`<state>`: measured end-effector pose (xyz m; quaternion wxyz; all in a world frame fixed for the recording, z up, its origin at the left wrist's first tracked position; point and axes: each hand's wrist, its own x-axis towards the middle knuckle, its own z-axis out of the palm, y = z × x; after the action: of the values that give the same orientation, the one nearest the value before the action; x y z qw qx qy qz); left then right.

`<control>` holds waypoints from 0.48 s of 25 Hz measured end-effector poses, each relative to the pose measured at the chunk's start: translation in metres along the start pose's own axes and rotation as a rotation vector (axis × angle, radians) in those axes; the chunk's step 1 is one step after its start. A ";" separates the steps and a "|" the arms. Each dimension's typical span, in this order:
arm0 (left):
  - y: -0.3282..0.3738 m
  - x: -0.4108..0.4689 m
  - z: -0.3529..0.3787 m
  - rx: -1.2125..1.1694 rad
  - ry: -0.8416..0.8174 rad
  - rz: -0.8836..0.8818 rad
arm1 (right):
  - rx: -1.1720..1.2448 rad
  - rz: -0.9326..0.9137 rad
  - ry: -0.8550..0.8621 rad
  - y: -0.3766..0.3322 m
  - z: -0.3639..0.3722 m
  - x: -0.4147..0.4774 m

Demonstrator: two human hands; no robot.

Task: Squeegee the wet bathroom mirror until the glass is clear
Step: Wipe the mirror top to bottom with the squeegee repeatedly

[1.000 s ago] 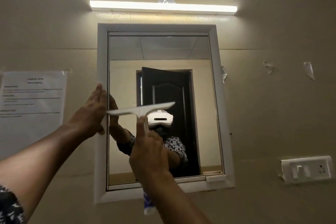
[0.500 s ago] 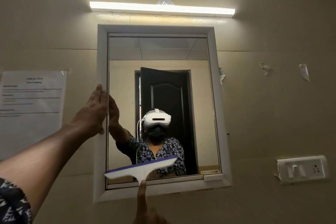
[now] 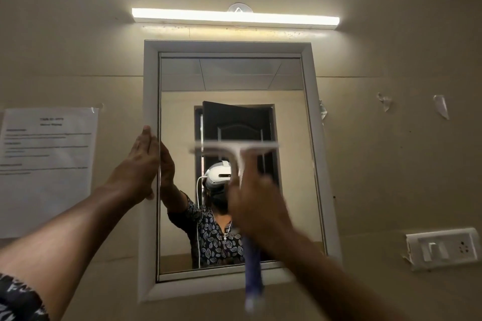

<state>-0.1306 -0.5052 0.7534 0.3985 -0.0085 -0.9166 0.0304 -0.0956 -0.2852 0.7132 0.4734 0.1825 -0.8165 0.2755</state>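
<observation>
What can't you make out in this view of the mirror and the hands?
Head view only:
squeegee and right hand: motion blur smears the blade edge and fingers.
wall notice: print too small to read.
wetness on the mirror glass: too faint to tell.

The right hand (image 3: 257, 206) and the squeegee (image 3: 234, 147) it holds are smeared by motion blur. Print on the wall notice (image 3: 47, 169) is too small to read.
</observation>
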 end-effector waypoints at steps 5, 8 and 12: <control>-0.003 0.007 0.006 0.007 0.020 0.034 | -0.084 -0.057 0.173 -0.026 -0.060 0.149; -0.004 0.009 0.008 0.000 0.005 0.030 | -0.186 0.084 0.083 -0.025 -0.063 0.174; -0.004 0.008 0.009 -0.008 0.014 0.023 | -0.098 0.029 0.087 -0.001 -0.031 0.132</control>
<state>-0.1427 -0.5094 0.7535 0.4047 -0.0208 -0.9137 0.0312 -0.1387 -0.2716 0.8414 0.5126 0.1351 -0.8103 0.2496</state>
